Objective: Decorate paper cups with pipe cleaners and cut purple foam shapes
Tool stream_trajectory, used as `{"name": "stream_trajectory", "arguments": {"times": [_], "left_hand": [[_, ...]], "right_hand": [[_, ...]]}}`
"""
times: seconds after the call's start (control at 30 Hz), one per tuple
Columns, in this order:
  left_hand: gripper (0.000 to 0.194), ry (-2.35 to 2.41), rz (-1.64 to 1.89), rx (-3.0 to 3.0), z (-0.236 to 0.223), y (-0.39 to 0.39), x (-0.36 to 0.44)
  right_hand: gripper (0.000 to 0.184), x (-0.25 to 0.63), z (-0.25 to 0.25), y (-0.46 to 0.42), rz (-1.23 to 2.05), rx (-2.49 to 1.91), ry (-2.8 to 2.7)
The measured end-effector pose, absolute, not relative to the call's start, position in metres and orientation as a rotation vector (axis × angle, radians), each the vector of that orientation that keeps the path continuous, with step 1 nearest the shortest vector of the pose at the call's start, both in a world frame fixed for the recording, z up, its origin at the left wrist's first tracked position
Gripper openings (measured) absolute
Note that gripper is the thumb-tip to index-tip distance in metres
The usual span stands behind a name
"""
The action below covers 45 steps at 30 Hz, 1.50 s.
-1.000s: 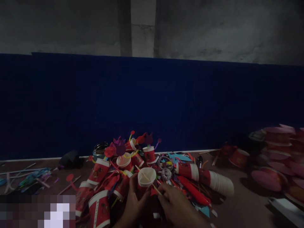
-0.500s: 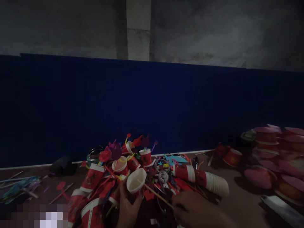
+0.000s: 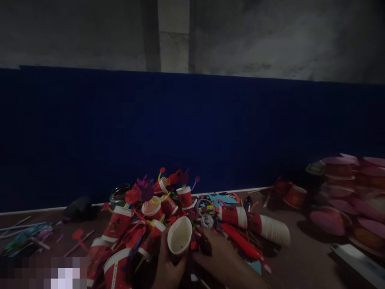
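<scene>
My left hand [image 3: 171, 263] is wrapped round a paper cup [image 3: 179, 236], its white inside tilted toward me. A small dark speck shows on the cup's inner wall. Just right of the cup, my right hand [image 3: 221, 255] reaches low over the pile, thumb and forefinger apart. Something dark lies between those fingers, too dim to name. A clear roll of tape [image 3: 207, 220] lies just beyond the fingertips. Left of my hands are several red paper cups [image 3: 118, 222] decorated with paper shapes and coloured strips.
A nested stack of paper cups [image 3: 272, 229] lies on its side at right. Red and pink paper pieces [image 3: 338, 168] are heaped at far right, near a white long object [image 3: 359, 261]. A dark jar [image 3: 119, 194] stands by the blue wall panel [image 3: 192, 132]. Coloured strips [image 3: 30, 237] lie left.
My right hand has let go of the thin stick that pointed into the cup and has moved forward and left. The left hand has shifted the cup slightly right, turning its opening toward me.
</scene>
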<state>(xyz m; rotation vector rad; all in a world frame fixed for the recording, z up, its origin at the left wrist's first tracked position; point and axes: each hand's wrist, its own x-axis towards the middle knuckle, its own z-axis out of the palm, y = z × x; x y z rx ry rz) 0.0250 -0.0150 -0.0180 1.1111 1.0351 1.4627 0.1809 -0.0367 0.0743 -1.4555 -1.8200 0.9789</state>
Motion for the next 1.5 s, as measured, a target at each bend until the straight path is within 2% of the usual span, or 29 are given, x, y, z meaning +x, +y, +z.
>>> {"name": "stream_trajectory", "arguments": {"times": [0.07, 0.1, 0.13, 0.3, 0.47, 0.6, 1.03, 1.33, 1.43, 1.5], "left_hand": [[0.093, 0.861, 1.434, 1.041, -0.016, -0.019, 0.029], [0.094, 0.787, 1.431, 0.997, -0.015, -0.022, 0.031], [0.093, 0.730, 1.436, 0.960, -0.014, -0.024, 0.033], [0.073, 0.693, 1.388, 1.152, -0.007, -0.027, 0.031], [0.041, 0.883, 1.380, 1.033, 0.000, -0.020, 0.016], [0.024, 0.951, 1.355, 1.047, 0.006, -0.011, 0.018], [0.020, 0.860, 1.302, 1.102, 0.003, -0.008, 0.018], [0.016, 0.870, 1.386, 1.237, -0.002, -0.005, 0.020], [0.042, 0.883, 1.429, 1.276, -0.004, -0.005, 0.017], [0.037, 0.888, 1.399, 1.446, -0.002, -0.006, 0.014]], "right_hand": [[0.077, 0.168, 0.072, -0.036, 1.083, -1.292, -1.702], [0.087, 0.163, 0.068, -0.037, 1.134, -1.237, -1.646], [0.089, 0.159, 0.064, -0.038, 1.181, -1.195, -1.592], [0.065, 0.154, 0.048, -0.032, 1.310, -1.061, -1.357], [0.057, 0.171, 0.049, -0.017, 1.651, -0.896, -1.144], [0.047, 0.176, 0.044, -0.013, 1.775, -0.806, -1.023], [0.029, 0.181, 0.041, -0.015, 1.919, -0.655, -0.931], [0.028, 0.182, 0.027, -0.011, 1.958, -0.640, -0.837], [0.027, 0.182, 0.027, -0.013, 1.986, -0.616, -0.790], [0.028, 0.182, 0.031, -0.016, 1.999, -0.618, -0.771]]}}
